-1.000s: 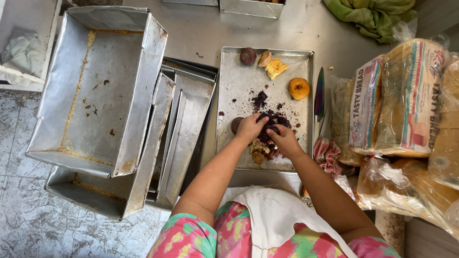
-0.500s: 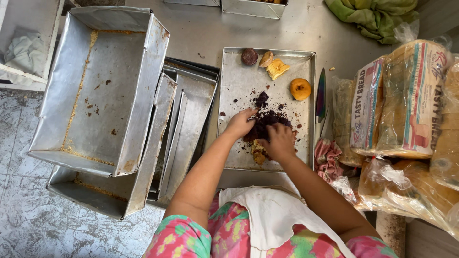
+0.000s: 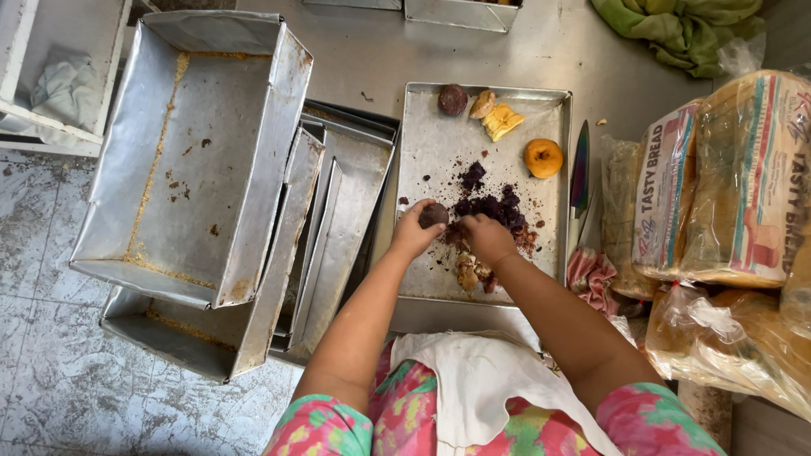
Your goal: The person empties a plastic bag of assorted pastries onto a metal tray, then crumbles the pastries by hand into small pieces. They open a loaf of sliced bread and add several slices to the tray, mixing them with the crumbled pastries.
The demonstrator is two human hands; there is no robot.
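1. Crumbs first: a dark purple crumb pile [image 3: 488,207] lies near the middle of a shallow metal tray [image 3: 431,279] on the steel tabletop [image 3: 372,51].
2. Left hand [image 3: 414,232] is curled shut around a dark ball [image 3: 434,214] of the same stuff, held at the pile's left edge, just above the tray floor.
3. Right hand [image 3: 488,238] rests palm down on the pile's near side, fingers bent and pressing into loose crumbs; whether it grips anything beneath I cannot tell.
4. Finished-looking dark ball [image 3: 453,99] sits at the tray's far edge, beside yellow cake pieces [image 3: 498,118]; an orange round piece [image 3: 543,157] lies near the right rim.
5. Brownish scraps [image 3: 470,272] lie just below the right hand.
6. Knife [image 3: 579,169] rests off the tray, to its right, next to bagged bread loaves [image 3: 718,186].
7. Empty baking tins [image 3: 194,143] are stacked to the left, tilted over one another.
8. Judgement: the step in hand looks like gathering and packing crumbs into a ball. The next move likely calls for both palms closing round the lump with firm, even pressure, since loose crumbs would fall away.
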